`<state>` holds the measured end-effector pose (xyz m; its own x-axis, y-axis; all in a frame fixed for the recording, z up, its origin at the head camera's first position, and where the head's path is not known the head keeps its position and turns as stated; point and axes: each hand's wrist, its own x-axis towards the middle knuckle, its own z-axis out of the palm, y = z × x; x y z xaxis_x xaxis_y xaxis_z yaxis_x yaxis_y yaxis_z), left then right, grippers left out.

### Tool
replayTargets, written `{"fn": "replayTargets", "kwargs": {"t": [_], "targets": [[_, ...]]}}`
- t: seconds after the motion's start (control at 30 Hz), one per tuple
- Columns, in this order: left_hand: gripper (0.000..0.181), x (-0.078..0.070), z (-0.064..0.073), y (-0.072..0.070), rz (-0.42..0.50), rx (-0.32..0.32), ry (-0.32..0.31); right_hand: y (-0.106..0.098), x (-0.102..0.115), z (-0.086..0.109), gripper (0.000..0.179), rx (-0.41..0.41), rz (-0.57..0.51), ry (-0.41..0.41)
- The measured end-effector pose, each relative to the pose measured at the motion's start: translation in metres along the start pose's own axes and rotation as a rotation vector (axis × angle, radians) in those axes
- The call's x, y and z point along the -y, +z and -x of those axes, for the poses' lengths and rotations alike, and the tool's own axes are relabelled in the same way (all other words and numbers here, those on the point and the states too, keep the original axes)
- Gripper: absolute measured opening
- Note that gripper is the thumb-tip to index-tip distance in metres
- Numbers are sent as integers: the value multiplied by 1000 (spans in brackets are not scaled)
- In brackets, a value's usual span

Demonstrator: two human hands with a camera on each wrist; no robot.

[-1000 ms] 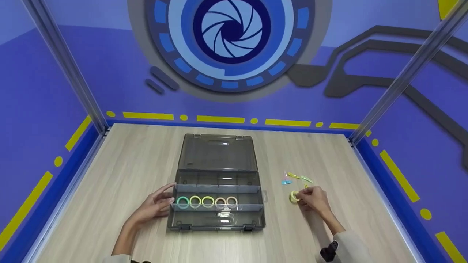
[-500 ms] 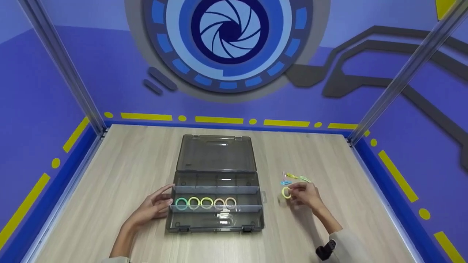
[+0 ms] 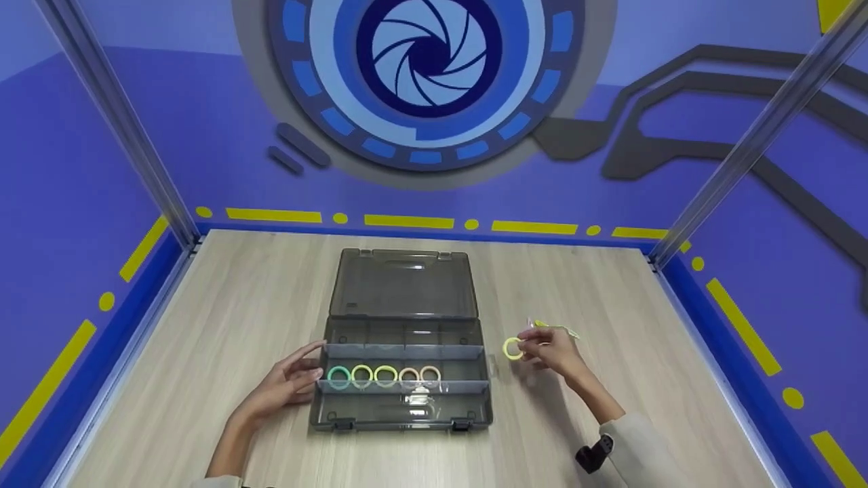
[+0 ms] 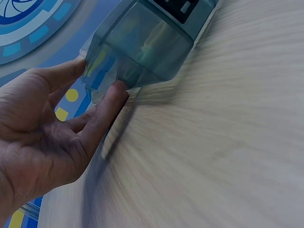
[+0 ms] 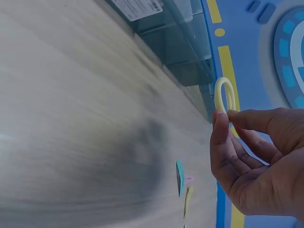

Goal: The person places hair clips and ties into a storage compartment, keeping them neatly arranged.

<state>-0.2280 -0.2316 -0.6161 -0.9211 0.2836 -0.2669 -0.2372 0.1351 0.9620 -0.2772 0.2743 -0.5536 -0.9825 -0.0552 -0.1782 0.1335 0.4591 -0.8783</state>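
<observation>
My right hand [image 3: 556,349] pinches a pale yellow hair tie [image 5: 218,97] between thumb and fingertips, above the table just right of the box. The ring stands upright in the right wrist view. My left hand [image 3: 281,386] rests against the left side of a smoky see-through divided box [image 3: 369,409], its fingers fairly straight and touching the end wall. In the box's middle compartment several hair ties lie in a row, a green hair tie [image 3: 329,377] leftmost, then yellow and peach ones.
The box's lid [image 3: 407,285] lies folded back toward the far wall. Small hair clips lie beyond my right hand, partly hidden by it: a blue clip [image 5: 180,178], a yellow clip [image 5: 188,202] and a pink piece [image 5: 190,179]. Panels enclose the table's back and sides.
My right hand has lifted the yellow hair tie off the table and carried it left toward the box, now partly covering the clips. The left hand has stayed at the box.
</observation>
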Motion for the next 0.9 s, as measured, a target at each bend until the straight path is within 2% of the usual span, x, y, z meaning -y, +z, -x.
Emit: {"fn": "replayTargets", "kwargs": {"t": [0.2, 0.63, 0.9], "targets": [[65, 0, 1, -1, -4, 1, 8, 11, 6, -7, 24, 56, -2, -50], [66, 2, 1, -1, -2, 25, 29, 31, 17, -7, 24, 105, -94, -41], [65, 1, -1, -1, -4, -10, -7, 48, 26, -3, 25, 184, -129, -76]]}}
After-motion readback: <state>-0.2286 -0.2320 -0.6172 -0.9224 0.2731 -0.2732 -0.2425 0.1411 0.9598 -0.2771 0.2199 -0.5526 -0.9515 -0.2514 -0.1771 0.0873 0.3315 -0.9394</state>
